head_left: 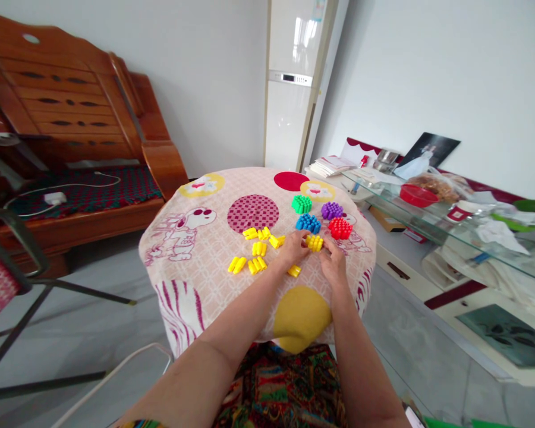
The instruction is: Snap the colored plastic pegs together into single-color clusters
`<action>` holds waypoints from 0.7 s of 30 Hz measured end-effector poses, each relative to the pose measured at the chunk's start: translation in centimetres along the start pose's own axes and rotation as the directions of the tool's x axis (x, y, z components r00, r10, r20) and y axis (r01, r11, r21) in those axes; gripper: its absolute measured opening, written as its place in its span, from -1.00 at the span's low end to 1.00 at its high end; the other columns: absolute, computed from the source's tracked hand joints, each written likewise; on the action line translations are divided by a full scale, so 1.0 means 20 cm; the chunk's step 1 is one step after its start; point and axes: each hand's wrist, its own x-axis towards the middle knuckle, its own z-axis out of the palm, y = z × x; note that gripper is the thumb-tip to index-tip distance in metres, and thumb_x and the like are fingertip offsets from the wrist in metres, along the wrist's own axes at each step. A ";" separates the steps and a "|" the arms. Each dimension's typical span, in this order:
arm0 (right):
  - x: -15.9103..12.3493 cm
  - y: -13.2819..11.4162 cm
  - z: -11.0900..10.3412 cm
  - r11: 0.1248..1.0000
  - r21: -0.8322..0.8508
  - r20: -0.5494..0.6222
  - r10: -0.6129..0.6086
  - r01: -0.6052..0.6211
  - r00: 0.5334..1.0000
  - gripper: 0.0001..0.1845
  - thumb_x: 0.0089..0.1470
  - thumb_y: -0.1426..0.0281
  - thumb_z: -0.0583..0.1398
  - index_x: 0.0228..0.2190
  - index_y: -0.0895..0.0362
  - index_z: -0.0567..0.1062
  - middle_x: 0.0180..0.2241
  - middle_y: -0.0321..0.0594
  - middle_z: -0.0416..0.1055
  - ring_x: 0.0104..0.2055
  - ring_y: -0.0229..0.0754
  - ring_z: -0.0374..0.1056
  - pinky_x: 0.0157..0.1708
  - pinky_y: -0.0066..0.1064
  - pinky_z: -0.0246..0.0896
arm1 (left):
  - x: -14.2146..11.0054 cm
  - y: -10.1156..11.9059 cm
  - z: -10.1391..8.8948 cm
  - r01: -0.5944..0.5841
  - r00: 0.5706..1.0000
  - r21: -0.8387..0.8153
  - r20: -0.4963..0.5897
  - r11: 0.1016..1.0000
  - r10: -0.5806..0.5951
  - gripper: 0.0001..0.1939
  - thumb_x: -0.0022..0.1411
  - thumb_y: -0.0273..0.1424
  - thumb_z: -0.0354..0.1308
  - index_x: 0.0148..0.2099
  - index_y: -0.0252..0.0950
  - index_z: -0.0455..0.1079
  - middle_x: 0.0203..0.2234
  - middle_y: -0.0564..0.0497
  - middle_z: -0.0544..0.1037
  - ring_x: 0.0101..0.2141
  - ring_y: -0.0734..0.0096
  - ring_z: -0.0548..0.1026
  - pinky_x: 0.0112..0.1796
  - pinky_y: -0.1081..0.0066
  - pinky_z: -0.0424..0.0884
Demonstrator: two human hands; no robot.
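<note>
A bundle of small yellow plastic pieces point(314, 242) stands upright on the cloth-covered round table point(205, 238). My left hand point(296, 245) presses its left side with curled fingers, and my right hand point(333, 259) closes on its right side. Fingertips are partly hidden behind the bundle. Just beyond it sit similar bundles: blue point(308, 223), green point(301, 204), purple point(332, 210) and red point(340, 228). Several loose yellow pieces point(257, 264) lie in small groups left of my left hand. Another yellow piece point(294, 271) rests beside my left wrist, partly covered by it.
A wooden bench point(71, 113) stands at the left, with a metal-framed chair point(9, 279) nearer. To the right, a glass-topped cabinet point(446, 229) holds a red bowl point(419, 195), papers and bags. A tall white air conditioner point(289, 113) rises behind the table.
</note>
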 end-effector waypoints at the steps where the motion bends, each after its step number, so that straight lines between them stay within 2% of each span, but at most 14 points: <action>1: 0.00 0.00 0.00 1.000 0.002 0.002 0.000 0.000 1.000 -0.53 0.00 0.43 0.13 -0.03 0.14 0.55 -0.01 -0.05 0.54 0.02 0.04 0.44 0.09 -0.06 0.28 | -0.01 0.00 -0.01 -0.007 1.000 0.003 -0.013 1.000 0.007 -0.43 0.03 -0.60 0.27 0.14 -0.31 0.40 -0.06 -0.06 0.58 -0.30 0.47 0.57 -0.23 0.48 0.52; 4: 0.00 0.01 0.00 1.000 0.013 0.002 -0.010 0.010 1.000 -0.53 0.01 0.41 0.14 -0.02 0.12 0.55 -0.01 -0.06 0.55 0.02 0.04 0.44 0.09 -0.06 0.29 | -0.03 0.01 -0.06 -0.027 0.994 0.072 -0.100 0.997 0.034 -0.48 0.07 -0.62 0.20 0.12 -0.34 0.43 -0.08 -0.09 0.59 -0.29 0.44 0.57 -0.20 0.45 0.52; 7: 0.00 0.01 0.00 1.000 0.018 0.001 -0.010 0.010 1.000 -0.53 0.02 0.40 0.13 -0.01 0.12 0.55 -0.03 -0.07 0.56 0.01 0.03 0.45 0.08 -0.08 0.30 | -0.04 -0.01 -0.16 -0.005 0.971 0.162 -0.235 0.987 0.043 -0.57 0.13 -0.63 0.14 0.05 -0.33 0.48 -0.12 -0.11 0.61 -0.24 0.37 0.57 -0.13 0.39 0.50; 9: 0.00 0.01 0.00 1.000 0.011 -0.001 0.002 -0.002 1.000 -0.51 0.01 0.40 0.13 -0.01 0.12 0.55 -0.03 -0.07 0.56 0.02 0.03 0.45 0.08 -0.08 0.31 | -0.04 -0.04 -0.25 0.057 0.937 0.218 -0.348 0.974 0.023 -0.61 0.17 -0.62 0.10 0.03 -0.32 0.50 -0.09 -0.13 0.61 -0.15 0.30 0.57 -0.05 0.33 0.47; 12: 0.00 0.01 0.00 1.000 0.001 -0.005 0.015 -0.015 1.000 -0.48 -0.04 0.42 0.12 -0.01 0.14 0.55 -0.02 -0.05 0.56 0.04 0.04 0.45 0.09 -0.07 0.31 | -0.05 -0.11 -0.41 0.254 0.860 0.304 -0.506 0.918 -0.071 -0.64 0.24 -0.59 0.05 0.04 -0.33 0.50 -0.02 -0.20 0.58 0.03 0.16 0.51 0.04 0.25 0.40; 13: 0.00 0.01 0.00 1.000 0.002 -0.006 0.017 -0.017 1.000 -0.48 -0.05 0.42 0.12 -0.01 0.14 0.55 -0.02 -0.05 0.56 0.04 0.04 0.45 0.09 -0.07 0.31 | -0.05 -0.14 -0.46 0.334 0.847 0.325 -0.516 0.885 -0.130 -0.65 0.25 -0.56 0.06 0.05 -0.34 0.49 -0.02 -0.23 0.58 0.03 0.11 0.51 0.03 0.23 0.40; 15: 0.00 0.00 0.00 1.000 0.007 -0.001 0.016 -0.016 1.000 -0.49 -0.04 0.41 0.11 -0.02 0.15 0.55 -0.03 -0.04 0.56 0.02 0.04 0.45 0.08 -0.08 0.32 | -0.08 -0.19 -0.53 0.451 0.846 0.366 -0.467 0.814 -0.259 -0.69 0.24 -0.51 0.11 0.02 -0.36 0.49 -0.07 -0.26 0.60 -0.01 0.05 0.53 -0.04 0.23 0.42; 17: 0.00 0.00 0.00 1.000 0.004 0.002 0.015 -0.015 1.000 -0.49 -0.02 0.40 0.10 -0.02 0.15 0.55 -0.03 -0.04 0.56 0.02 0.04 0.45 0.08 -0.09 0.32 | -0.10 -0.24 -0.56 0.493 0.856 0.411 -0.387 0.767 -0.343 -0.74 0.20 -0.47 0.19 -0.05 -0.37 0.50 -0.12 -0.26 0.61 -0.05 0.03 0.54 -0.10 0.25 0.42; 19: -0.01 0.00 0.00 1.000 -0.003 0.005 0.010 -0.010 1.000 -0.50 -0.02 0.41 0.10 -0.02 0.15 0.55 -0.03 -0.05 0.55 0.03 0.04 0.44 0.10 -0.10 0.31 | -0.12 -0.27 -0.57 0.490 0.864 0.422 -0.348 0.763 -0.363 -0.76 0.16 -0.44 0.24 -0.08 -0.35 0.49 -0.12 -0.24 0.61 -0.06 0.03 0.54 -0.12 0.26 0.42; 21: -0.01 0.00 0.00 1.000 -0.002 0.010 0.006 -0.006 1.000 -0.49 -0.03 0.41 0.10 -0.02 0.15 0.55 -0.03 -0.04 0.55 0.04 0.04 0.44 0.10 -0.10 0.30 | -0.12 -0.26 -0.56 0.479 0.858 0.378 -0.390 0.792 -0.333 -0.71 0.15 -0.45 0.25 -0.05 -0.34 0.46 -0.10 -0.23 0.60 -0.06 0.05 0.54 -0.12 0.26 0.42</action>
